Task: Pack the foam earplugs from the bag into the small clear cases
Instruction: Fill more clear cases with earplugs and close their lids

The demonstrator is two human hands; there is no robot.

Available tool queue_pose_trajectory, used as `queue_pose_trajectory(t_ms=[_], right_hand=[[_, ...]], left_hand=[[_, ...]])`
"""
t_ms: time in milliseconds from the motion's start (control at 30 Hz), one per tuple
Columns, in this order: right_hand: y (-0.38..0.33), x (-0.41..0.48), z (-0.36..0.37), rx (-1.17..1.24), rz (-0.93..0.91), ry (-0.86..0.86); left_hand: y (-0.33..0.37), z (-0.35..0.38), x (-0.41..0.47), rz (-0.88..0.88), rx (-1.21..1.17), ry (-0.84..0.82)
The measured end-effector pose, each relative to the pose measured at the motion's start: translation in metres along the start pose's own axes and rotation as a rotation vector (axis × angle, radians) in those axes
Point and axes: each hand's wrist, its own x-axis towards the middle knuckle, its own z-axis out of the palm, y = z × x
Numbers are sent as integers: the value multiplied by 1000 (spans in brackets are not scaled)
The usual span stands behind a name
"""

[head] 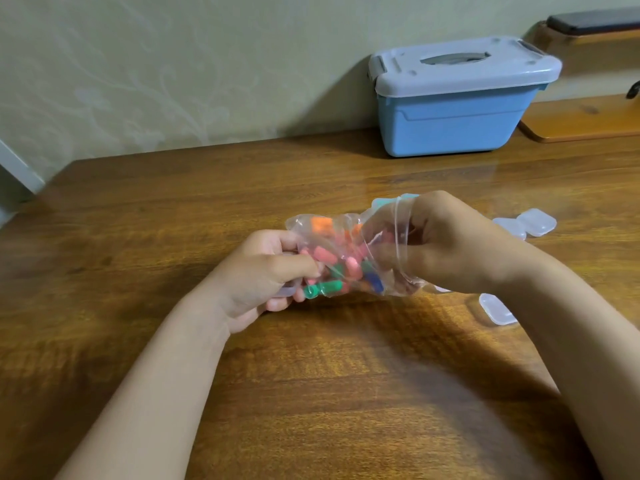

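A clear plastic bag (341, 251) full of several orange, pink, green and blue foam earplugs hangs just above the wooden table (311, 375). My left hand (266, 275) grips the bag's left end with curled fingers. My right hand (446, 244) is pushed into the bag's open mouth, its fingers curled inside among the earplugs; what they hold I cannot make out. Small clear cases lie on the table to the right: one (497, 309) under my right wrist and two more (530, 223) farther back.
A blue storage box with a grey lid (457, 98) stands at the back of the table against the wall. A wooden shelf (588, 119) sits at the far right. The table's left edge runs near the wall corner.
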Motion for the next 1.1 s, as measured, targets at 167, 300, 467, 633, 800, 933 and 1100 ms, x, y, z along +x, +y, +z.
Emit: queue_pose_trajectory(t_ms=[167,300,467,633,800,933,1100], right_hand=[[5,0,-4,-143,56,5],[2,1,-7,-106,84,4],[5,0,-10,-18,150,4],[1,-1,-12,15,162,-25],[0,-4,-18,31,151,36],[-4,-5,-20,113,107,291],[-16,-7,-14,196,-17,269]], left_hand=[[2,-4,0,-80,169,55],[0,-7,1,-71,300,130],[-2,-14,8,3,316,309],[-4,-11,6,360,98,417],[0,13,-2,398,-139,248],[1,20,-5,411,-90,220],[-2,20,-4,482,76,280]])
